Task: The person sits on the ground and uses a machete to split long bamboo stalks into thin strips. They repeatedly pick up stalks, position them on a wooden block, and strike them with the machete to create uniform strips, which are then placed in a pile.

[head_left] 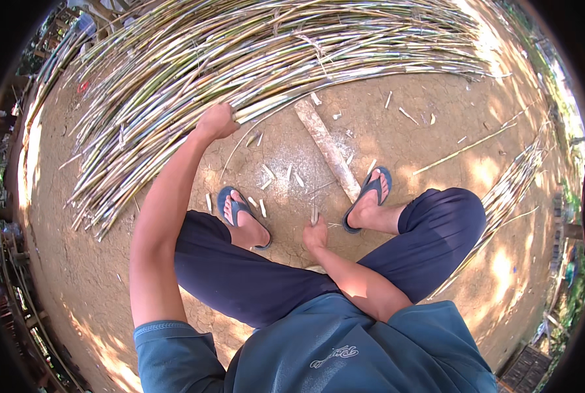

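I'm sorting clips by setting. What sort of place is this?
Probably an outdoor yard for working cane or bamboo: bare packed-earth ground, a big heap of long thin stalks that the left hand grips, and a wooden log among cut scraps.

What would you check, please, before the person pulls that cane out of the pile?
1. Left hand closed on a cane end at the edge of the cane pile: ok.
2. Right hand holds a short tool, blade hidden: cannot tell.
3. Feet apart in flip-flops, both flat on the dirt ground: ok.
4. Wooden block lies between the feet, within reach: ok.
5. Cut scraps litter the ground near the feet: not ok.
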`<state>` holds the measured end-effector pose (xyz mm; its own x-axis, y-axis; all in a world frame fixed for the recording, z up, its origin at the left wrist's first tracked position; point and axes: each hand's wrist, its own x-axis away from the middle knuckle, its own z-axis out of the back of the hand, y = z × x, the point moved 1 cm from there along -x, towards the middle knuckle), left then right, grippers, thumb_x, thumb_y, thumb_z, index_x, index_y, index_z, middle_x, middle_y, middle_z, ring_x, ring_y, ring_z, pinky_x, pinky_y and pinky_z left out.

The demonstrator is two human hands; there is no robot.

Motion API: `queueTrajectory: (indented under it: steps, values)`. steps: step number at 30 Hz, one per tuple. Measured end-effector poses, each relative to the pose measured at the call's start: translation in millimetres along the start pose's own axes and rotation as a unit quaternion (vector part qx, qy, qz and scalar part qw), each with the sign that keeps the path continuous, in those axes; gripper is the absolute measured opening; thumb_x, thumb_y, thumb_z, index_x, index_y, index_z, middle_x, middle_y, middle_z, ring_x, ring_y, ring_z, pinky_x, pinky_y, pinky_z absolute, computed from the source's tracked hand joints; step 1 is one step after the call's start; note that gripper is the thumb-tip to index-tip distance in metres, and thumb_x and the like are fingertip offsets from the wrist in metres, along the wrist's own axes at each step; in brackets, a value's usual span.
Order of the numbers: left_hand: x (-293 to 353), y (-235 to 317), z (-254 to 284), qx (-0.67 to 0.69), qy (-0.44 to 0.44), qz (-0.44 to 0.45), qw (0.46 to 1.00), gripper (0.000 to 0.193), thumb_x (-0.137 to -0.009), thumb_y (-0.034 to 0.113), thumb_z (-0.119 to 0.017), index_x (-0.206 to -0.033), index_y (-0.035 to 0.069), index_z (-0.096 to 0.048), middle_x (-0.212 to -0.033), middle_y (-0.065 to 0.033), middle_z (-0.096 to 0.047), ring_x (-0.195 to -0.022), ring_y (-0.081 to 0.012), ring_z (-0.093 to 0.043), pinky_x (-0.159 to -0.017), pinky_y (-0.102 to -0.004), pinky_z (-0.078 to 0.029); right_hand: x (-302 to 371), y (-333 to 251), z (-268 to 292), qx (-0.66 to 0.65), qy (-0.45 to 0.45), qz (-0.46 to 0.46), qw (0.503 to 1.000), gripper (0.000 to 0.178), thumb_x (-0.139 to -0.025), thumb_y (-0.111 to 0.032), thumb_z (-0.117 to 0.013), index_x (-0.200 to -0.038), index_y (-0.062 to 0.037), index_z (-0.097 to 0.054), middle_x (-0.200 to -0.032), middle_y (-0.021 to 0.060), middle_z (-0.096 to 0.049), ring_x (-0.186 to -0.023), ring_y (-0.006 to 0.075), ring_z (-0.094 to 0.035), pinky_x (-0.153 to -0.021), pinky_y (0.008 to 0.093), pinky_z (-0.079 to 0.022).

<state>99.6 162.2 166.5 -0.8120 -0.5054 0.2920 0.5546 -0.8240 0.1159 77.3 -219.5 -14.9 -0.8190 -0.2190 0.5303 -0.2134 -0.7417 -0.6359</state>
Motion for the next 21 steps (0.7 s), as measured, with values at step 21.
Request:
queueTrajectory:
  steps: [21]
  values:
    - [167,113,-23,0.318,-0.143,-0.011,0.937,0.046,-0.076,0.038,-0.072,-0.106,0.003,-0.070,-0.083,-0.0153,-0.070,-0.078,-0.0300,-0.066,-0.071,-0.0397,-0.050,-43,-283,152,0.493,-0.463,0.460,0.575,0.062,-0.093,-0.059,-0.046,-0.087,-0.0009,-0.065,-0.078,0.0248,-0.063,-0.079,0.0413,-0.062,-0.072,0.0495,-0.047]
